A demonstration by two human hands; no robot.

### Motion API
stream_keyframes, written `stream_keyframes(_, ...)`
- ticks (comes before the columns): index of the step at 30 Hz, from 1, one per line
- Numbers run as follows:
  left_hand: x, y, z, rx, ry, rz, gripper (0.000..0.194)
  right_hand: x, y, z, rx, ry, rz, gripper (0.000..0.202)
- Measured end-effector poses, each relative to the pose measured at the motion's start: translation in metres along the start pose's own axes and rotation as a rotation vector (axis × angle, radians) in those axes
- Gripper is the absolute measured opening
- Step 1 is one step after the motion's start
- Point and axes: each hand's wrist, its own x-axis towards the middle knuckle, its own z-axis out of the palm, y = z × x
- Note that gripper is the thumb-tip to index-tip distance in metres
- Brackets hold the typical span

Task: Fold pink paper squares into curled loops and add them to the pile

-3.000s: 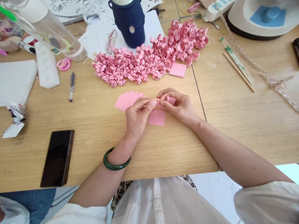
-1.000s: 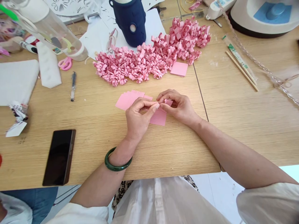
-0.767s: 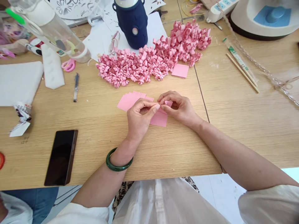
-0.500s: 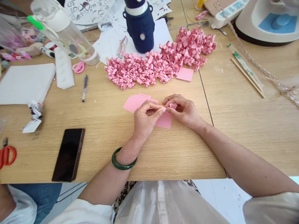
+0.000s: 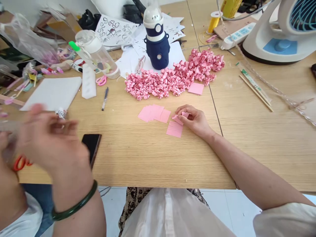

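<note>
On the table, paper squares before a pile of paper curls; behind this pile, a flask; to the left, a phone; to the right, sticks.

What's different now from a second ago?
The left grip let go of the curled pink paper piece and swung left, blurred, toward the flat black rectangular phone. The right grip still pinches that paper. The frilly pink paper-curl heap and flat pink paper squares stayed put.
</note>
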Motion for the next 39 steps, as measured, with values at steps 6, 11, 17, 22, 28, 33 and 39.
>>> stream_keyframes(6, -0.062, -0.009, 0.142, -0.068, -0.333, -0.233, 0.020, -0.001, -0.002, -0.002, 0.015, 0.006, 0.015, 0.013)
stream_keyframes(11, -0.068, -0.017, 0.181, -0.062, -0.456, -0.170, 0.016, -0.001, 0.000, -0.002, 0.030, 0.024, 0.006, 0.012)
stream_keyframes(17, -0.071, -0.021, 0.186, -0.090, -0.512, -0.210, 0.022, -0.001, -0.002, -0.001, 0.013, 0.034, 0.016, 0.009)
stream_keyframes(22, -0.077, -0.028, 0.184, -0.095, -0.515, -0.250, 0.023, -0.001, -0.004, -0.001, -0.011, 0.015, 0.010, 0.010)
stream_keyframes(28, -0.076, -0.025, 0.180, -0.033, -0.515, -0.173, 0.023, -0.001, -0.003, -0.001, -0.037, 0.009, -0.009, 0.010)
stream_keyframes(33, -0.078, -0.024, 0.177, -0.010, -0.520, -0.110, 0.020, -0.002, -0.004, -0.001, -0.045, 0.008, -0.010, 0.010)
stream_keyframes(39, -0.080, -0.031, 0.177, 0.046, -0.513, 0.024, 0.014, -0.002, -0.005, -0.001, -0.059, -0.006, -0.012, 0.010)
